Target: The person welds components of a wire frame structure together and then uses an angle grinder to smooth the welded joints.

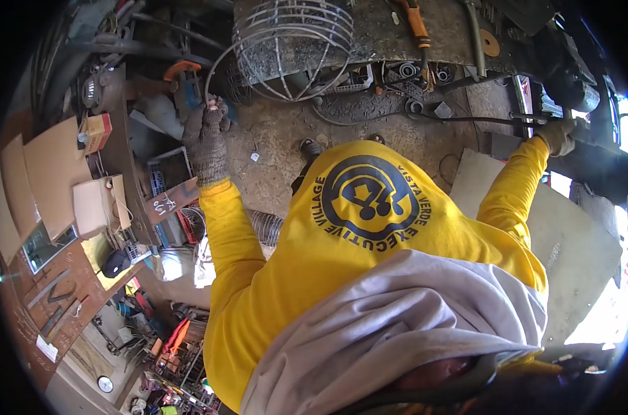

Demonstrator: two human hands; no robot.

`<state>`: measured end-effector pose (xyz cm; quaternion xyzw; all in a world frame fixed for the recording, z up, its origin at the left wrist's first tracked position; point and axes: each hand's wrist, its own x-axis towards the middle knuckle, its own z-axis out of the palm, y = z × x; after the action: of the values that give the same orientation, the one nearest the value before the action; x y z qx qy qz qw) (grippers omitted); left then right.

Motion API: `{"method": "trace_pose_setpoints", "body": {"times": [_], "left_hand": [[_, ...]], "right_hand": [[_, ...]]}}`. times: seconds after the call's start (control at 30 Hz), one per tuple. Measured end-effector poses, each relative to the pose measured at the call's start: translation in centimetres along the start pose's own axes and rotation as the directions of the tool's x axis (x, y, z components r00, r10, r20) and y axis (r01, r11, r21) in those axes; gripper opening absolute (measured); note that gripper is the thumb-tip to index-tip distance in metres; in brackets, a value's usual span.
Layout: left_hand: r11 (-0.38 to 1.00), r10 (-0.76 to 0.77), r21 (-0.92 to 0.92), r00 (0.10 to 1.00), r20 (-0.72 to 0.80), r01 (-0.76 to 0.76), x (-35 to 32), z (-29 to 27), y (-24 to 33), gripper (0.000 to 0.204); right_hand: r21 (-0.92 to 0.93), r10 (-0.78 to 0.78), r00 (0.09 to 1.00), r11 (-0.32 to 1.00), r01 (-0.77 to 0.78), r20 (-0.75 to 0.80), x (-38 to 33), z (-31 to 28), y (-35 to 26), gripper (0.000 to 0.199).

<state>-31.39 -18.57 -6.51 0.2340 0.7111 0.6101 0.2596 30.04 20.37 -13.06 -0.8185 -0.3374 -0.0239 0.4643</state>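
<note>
My left hand (208, 142), in a dark knit glove, is closed on the thin rod rim of a round wire cage (278, 57). The cage's curved metal ribs lie over the near edge of a worn metal workbench (386, 45). Far to the right, my gloved right hand (557, 136) is closed beside a dark machine (570, 76). A thin black rod or cable (480, 119) runs up to that hand; what its fingers grip cannot be made out. Both arms wear yellow sleeves.
An orange-handled tool (416, 24) and a tan disc (490, 44) lie on the bench. Cardboard boxes (96, 207) and a cluttered shelf stand at left. A pale flat sheet (584, 242) is at right. Metal parts and cords litter the floor (265, 145) under the bench.
</note>
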Motion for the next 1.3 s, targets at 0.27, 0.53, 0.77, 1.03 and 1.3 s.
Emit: {"method": "trace_pose_setpoints", "body": {"times": [0.27, 0.53, 0.77, 1.03, 1.3], "left_hand": [[0.999, -0.028, 0.051, 0.979, 0.2, 0.019, 6.9, -1.7, -6.3, 0.022], [0.99, 0.093, 0.076, 0.964, 0.248, -0.115, 9.4, 1.2, -9.1, 0.025], [0.996, 0.093, -0.013, 0.968, 0.235, -0.093, 10.4, 2.2, -10.5, 0.025], [0.992, 0.11, 0.031, 0.947, 0.303, -0.125, 10.5, 3.4, -10.5, 0.023], [0.982, 0.049, 0.155, 0.94, 0.338, -0.107, 8.4, 7.0, -8.4, 0.021]], "right_hand": [[0.677, -0.184, 0.902, 0.721, -0.146, 0.39, -4.7, -5.5, -3.8, 0.029], [0.449, -0.192, 0.42, 0.569, -0.689, 0.887, -29.4, -9.2, -11.5, 0.026], [0.456, -0.249, 0.429, 0.741, -0.492, 0.868, -38.2, -4.7, -12.4, 0.034], [0.46, -0.363, 0.358, 0.855, -0.238, 0.86, -39.7, -0.3, -10.7, 0.031], [0.486, -0.332, 0.392, 0.772, -0.41, 0.858, -37.1, 2.2, -7.7, 0.034]]}}
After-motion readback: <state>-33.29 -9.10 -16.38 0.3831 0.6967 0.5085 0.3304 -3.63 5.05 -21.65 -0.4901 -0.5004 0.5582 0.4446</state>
